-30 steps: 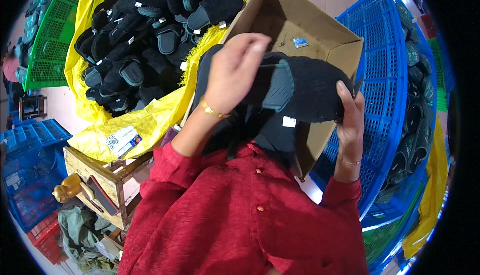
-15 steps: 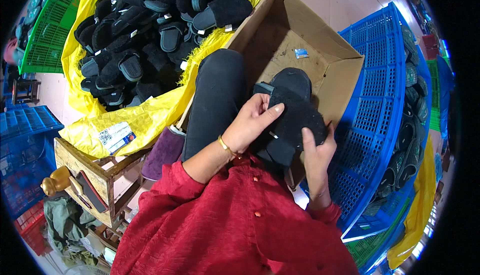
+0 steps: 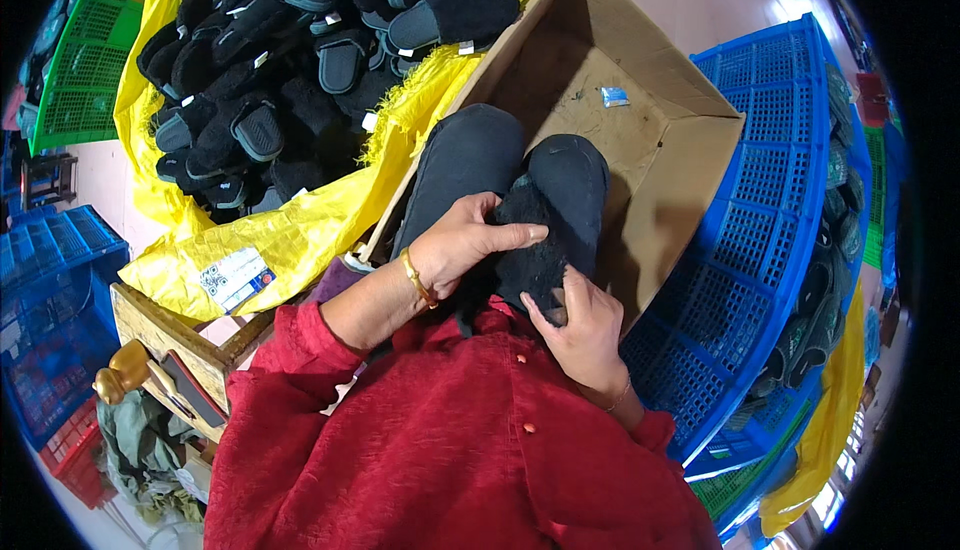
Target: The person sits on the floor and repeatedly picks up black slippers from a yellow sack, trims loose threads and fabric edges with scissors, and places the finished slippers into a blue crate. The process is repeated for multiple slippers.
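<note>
A: Where are the hands?
B: Both on a black fuzzy slipper (image 3: pixel 535 250) in the person's lap, just at the near edge of the open cardboard box (image 3: pixel 660 140). The left hand (image 3: pixel 465 245) lies over it, fingers curled and closed on the fleece

A: And the right hand (image 3: pixel 580 325)?
B: It grips the slipper's lower end from below, thumb pressed into the fluff

A: What else is around?
B: A heap of black slippers (image 3: pixel 300 60) on a yellow sheet (image 3: pixel 290 240) to the left, a blue crate (image 3: pixel 780 240) to the right, and 1 small blue packet (image 3: pixel 615 96) inside the box
</note>
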The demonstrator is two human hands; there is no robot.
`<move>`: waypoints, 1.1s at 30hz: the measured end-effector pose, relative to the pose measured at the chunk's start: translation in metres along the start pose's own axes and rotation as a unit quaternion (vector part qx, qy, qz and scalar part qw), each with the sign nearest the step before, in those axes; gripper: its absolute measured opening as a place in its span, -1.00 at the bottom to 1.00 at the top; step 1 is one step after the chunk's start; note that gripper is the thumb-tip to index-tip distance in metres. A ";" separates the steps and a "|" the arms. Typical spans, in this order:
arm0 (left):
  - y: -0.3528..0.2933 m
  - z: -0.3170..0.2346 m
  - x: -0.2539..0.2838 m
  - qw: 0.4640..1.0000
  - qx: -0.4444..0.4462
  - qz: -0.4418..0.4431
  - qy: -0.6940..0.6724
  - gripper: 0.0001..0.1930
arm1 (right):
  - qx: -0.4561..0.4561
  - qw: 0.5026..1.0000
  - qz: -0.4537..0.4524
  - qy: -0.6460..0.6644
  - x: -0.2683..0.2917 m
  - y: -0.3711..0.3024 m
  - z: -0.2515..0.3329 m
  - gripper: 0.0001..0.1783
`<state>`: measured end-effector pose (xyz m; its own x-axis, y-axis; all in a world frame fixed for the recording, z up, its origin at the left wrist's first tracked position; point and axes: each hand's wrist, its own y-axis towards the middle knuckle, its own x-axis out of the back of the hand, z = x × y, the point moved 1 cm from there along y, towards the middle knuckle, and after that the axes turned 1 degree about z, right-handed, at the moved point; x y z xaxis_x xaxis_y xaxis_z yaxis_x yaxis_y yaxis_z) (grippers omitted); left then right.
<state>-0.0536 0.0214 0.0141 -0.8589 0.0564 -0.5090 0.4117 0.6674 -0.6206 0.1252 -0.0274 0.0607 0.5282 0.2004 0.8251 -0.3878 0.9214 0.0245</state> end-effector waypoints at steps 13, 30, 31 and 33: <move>-0.031 -0.024 0.022 0.829 -0.292 -0.055 0.473 -0.71 | -0.257 0.898 0.074 0.349 -0.042 0.036 -0.020 -0.64; -0.066 -0.006 -0.008 0.739 -0.312 -0.155 0.577 -0.37 | -0.279 0.671 0.048 0.686 -0.061 0.058 -0.031 -0.79; -0.065 -0.004 -0.007 0.723 -0.316 -0.151 0.595 -0.36 | -0.280 0.669 0.039 0.687 -0.060 0.056 -0.030 -0.79; -0.054 0.008 -0.001 0.701 -0.357 -0.146 0.600 -0.33 | -0.270 0.668 0.030 0.693 -0.063 0.055 -0.030 -0.80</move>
<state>-0.0724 -0.0204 0.0434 -0.6892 0.1382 0.7113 0.2754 0.9579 0.0807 0.0930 0.0207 -0.0065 0.8609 0.0129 -0.5086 -0.3078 0.8092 -0.5005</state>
